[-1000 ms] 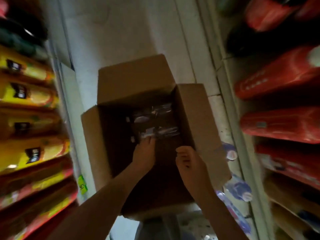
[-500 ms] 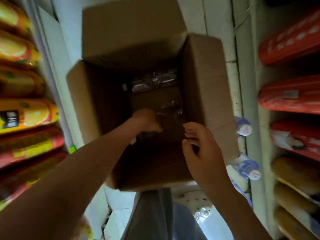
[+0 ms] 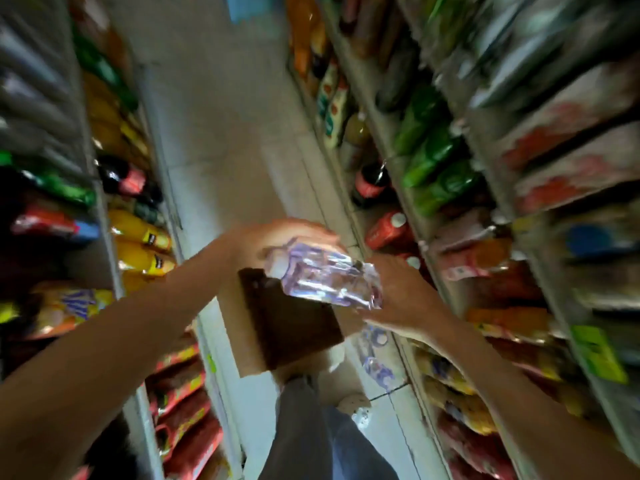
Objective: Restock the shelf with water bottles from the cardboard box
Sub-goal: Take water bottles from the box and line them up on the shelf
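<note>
Head-worn view, down the aisle floor (image 3: 221, 140).

A left hand (image 3: 277, 239) grips a clear water bottle (image 3: 323, 280) from above, holding it tilted over an open cardboard box (image 3: 289, 327) on the aisle floor. The right hand (image 3: 407, 296) meets the bottle's far end; its grip is blurred. Stocked shelves (image 3: 433, 265) flank both sides.
</note>
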Demonstrator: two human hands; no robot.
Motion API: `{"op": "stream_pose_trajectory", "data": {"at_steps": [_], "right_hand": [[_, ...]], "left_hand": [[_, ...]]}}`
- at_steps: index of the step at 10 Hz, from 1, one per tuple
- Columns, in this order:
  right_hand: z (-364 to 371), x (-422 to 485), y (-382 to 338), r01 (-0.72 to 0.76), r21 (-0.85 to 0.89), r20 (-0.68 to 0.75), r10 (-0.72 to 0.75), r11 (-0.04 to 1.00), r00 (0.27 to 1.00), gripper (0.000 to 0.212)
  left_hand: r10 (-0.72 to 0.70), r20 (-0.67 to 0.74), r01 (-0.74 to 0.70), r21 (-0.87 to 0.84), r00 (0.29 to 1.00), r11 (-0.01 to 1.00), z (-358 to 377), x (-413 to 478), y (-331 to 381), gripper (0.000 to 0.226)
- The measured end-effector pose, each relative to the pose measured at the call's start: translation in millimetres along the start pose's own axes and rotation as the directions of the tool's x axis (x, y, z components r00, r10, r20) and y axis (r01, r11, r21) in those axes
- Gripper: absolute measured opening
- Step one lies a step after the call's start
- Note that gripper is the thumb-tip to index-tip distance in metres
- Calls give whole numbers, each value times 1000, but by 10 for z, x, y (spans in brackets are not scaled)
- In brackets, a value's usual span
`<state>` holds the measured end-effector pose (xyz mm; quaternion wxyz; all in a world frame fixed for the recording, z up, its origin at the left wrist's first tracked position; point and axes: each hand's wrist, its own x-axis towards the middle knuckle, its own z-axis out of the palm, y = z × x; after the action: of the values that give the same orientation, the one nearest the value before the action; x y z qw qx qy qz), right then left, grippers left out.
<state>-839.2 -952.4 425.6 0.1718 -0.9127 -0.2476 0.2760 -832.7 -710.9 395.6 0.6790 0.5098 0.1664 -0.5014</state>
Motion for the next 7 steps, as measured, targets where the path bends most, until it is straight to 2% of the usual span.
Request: {"op": "stream_pose_trajectory", "data": {"at_steps": [1,2,3,4,5,6,7], "right_hand": [[-669,-459,-93,-83,287,-155,132,954,979,58],[-1369,-970,-168,-98,437,-230,217,894,949,45],[-1884,-1478,-205,36,631,-252,160,775,954,46],[-2215,-2006,-262,136,710,-299,120,691,947,49],[-2450,-2540,-374,272,755,-428,133,597,894,51],[-2665,-2970,-507,375,692,-600,203,617,774,64],[-2870,-3374,-670,408,567,-759,262,715,596,72]], "left_hand": [[317,292,-287,-139,903,948,639,-493,762,49],[336,275,-359,38,901,932,1233,-712,1218,95],[490,307,-577,371,816,728,1977,-1067,1665,44],[632,381,-733,440,675,518,2670,-1294,2025,24],[732,467,-856,404,495,321,3364,-1454,2292,35],[755,527,-885,441,390,149,3968,-1623,2440,45],[766,573,-901,434,292,18,4480,-1792,2532,58]]}}
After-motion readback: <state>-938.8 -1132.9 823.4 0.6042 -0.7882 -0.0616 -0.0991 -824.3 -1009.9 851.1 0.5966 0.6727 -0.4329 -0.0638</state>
